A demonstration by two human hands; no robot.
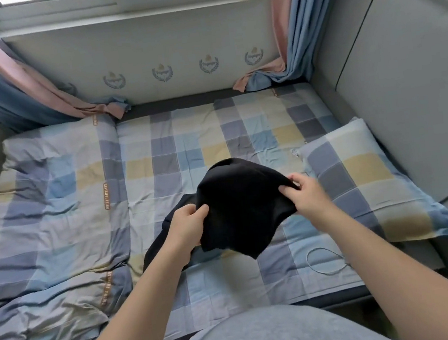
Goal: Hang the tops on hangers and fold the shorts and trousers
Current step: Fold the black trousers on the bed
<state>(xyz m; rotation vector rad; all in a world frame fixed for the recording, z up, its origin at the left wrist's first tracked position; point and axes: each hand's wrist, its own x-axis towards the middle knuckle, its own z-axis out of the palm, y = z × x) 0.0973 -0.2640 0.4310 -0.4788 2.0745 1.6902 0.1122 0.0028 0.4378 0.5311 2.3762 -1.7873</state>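
Black, plain and matte, the garment (244, 204) hangs bunched just below the middle of the view, lifted off the checked sheet (186, 151). One part of it trails down toward 7 o'clock and lies on the sheet. No print, label or seam detail shows on it, and its crumpled shape does not reveal whether it is a top or a pair of shorts.

The left hand (187, 225) grips the garment's edge at 8 o'clock, with its fingers curled into the cloth. The right hand (308, 196) pinches the opposite edge at 3 o'clock between thumb and fingers.

The only writing is on narrow brown strips (105, 195) sewn along the checked duvet (52, 205) at 9 o'clock. Their pale capital letters are too blurred to read. At 12 o'clock the wall carries a row of four blue crest emblems (162, 71) with laurel wreaths and no legible words.

A matching checked pillow (359, 181) lies at 3 o'clock, and a thin looped cord (327, 261) lies at 5 o'clock.
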